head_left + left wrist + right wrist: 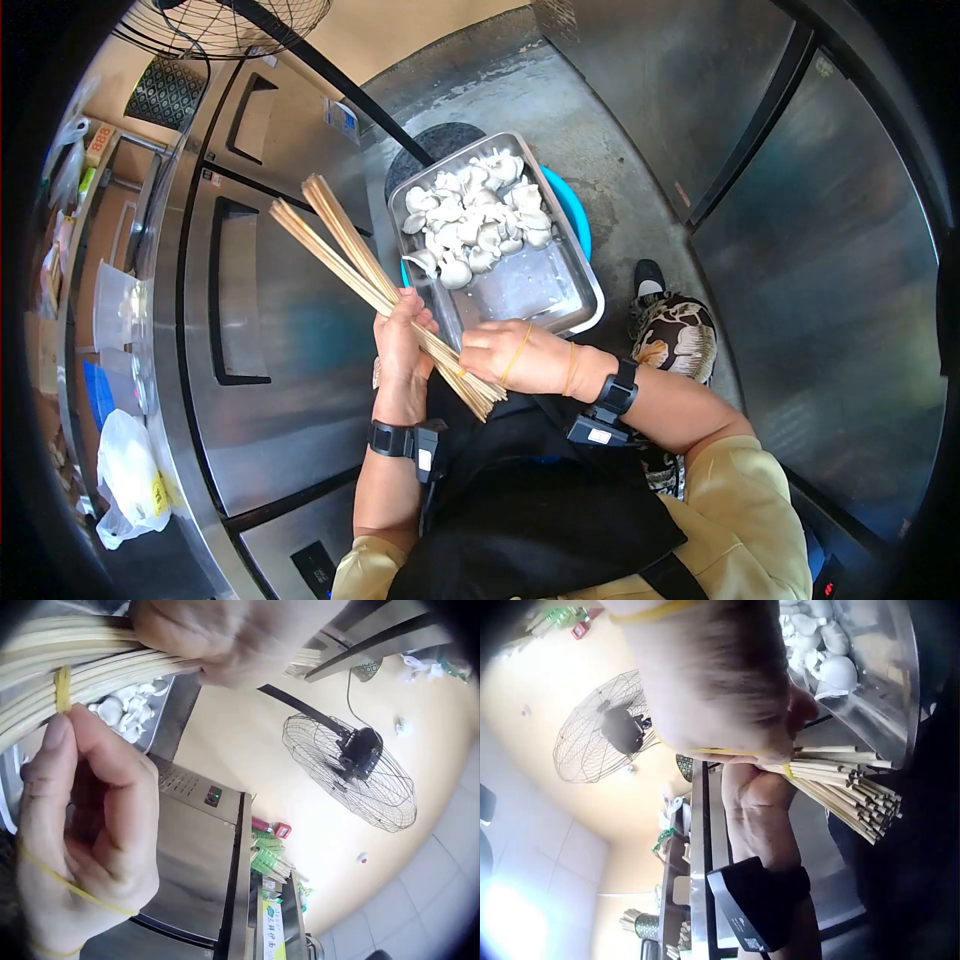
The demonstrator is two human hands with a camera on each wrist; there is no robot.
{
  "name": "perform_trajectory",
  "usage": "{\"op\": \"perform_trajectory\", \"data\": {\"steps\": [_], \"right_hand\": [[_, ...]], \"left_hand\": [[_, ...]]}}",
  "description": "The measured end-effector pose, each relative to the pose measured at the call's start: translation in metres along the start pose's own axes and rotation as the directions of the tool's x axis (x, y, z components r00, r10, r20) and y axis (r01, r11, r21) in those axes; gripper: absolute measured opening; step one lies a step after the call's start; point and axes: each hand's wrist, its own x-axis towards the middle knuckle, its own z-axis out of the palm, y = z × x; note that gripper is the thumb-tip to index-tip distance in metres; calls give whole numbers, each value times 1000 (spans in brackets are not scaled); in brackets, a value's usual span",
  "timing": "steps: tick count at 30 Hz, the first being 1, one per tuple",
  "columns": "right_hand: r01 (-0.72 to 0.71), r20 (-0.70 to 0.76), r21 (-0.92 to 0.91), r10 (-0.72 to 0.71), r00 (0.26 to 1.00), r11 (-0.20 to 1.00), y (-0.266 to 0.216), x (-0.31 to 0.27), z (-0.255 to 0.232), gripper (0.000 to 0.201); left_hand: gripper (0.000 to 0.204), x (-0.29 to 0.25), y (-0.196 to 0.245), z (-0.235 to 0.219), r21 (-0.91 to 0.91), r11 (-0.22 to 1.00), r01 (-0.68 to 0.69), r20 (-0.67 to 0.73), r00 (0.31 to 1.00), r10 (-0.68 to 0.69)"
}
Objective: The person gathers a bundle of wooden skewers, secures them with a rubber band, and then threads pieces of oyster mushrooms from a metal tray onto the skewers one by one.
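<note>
A long bundle of thin wooden sticks (345,245) slants across the front of the body in the head view. The left hand (400,345) grips it around the middle, fingers curled over the sticks. Near the bundle's lower end, the right hand (525,360) has its fingers on the sticks. In the left wrist view, the thumb and forefinger of the right hand (97,817) pinch a yellow rubber band (63,688) on the sticks, beside the left hand (217,637). Cut stick ends (862,799) fan out past the right hand (712,682) in the right wrist view.
A metal tray (540,290) of pale mushrooms (480,215) rests on a blue basin (572,210) just beyond the hands. Steel cabinets (300,400) stand on both sides. A wire fan (225,25) is at the upper left, and a white plastic bag (132,475) at the left.
</note>
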Motion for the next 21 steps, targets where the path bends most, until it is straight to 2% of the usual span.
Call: {"op": "perform_trajectory", "data": {"steps": [3, 7, 8, 10, 13, 14, 15, 16, 17, 19, 21], "right_hand": [[32, 0, 16, -32, 999, 999, -6, 3, -1, 15], [20, -1, 89, -21, 1000, 996, -9, 3, 3, 16], [-16, 67, 146, 6, 998, 989, -9, 3, 2, 15], [-98, 200, 250, 48, 979, 963, -8, -3, 3, 13], [-96, 208, 324, 28, 978, 941, -14, -8, 0, 10], [-114, 294, 377, -2, 956, 919, -18, -9, -7, 11], [-133, 421, 485, -97, 902, 864, -22, -14, -5, 12], [-163, 451, 561, -134, 883, 812, -31, -20, -2, 13], [-195, 475, 630, -175, 862, 751, -37, -24, 0, 14], [-249, 430, 734, -148, 891, 632, -24, -26, 2, 11], [-419, 533, 753, -96, 841, 508, -15, -25, 0, 9]], "left_hand": [[13, -3, 0, 6, 83, 996, 25, -1, 1000, -25], [14, -3, -4, 4, 48, 993, 104, 104, 989, -109], [17, -2, -4, 6, 85, 989, 123, 65, 990, -129], [18, 1, -1, 6, 73, 989, 125, 90, 987, -131], [19, 16, 2, 0, 24, 993, 119, 125, 985, -121], [19, 24, 7, -4, 1, 993, 121, 127, 985, -120], [18, 36, 11, -12, -22, 992, 123, 129, 984, -119], [17, 49, 18, -26, -143, 977, 158, 220, 967, -124], [14, 53, 27, -31, -192, 970, 148, 206, 973, -107], [17, 48, 39, -32, -212, 966, 146, 306, 949, -77], [14, 36, 42, -22, -243, 954, 174, 378, 923, -72]]}}
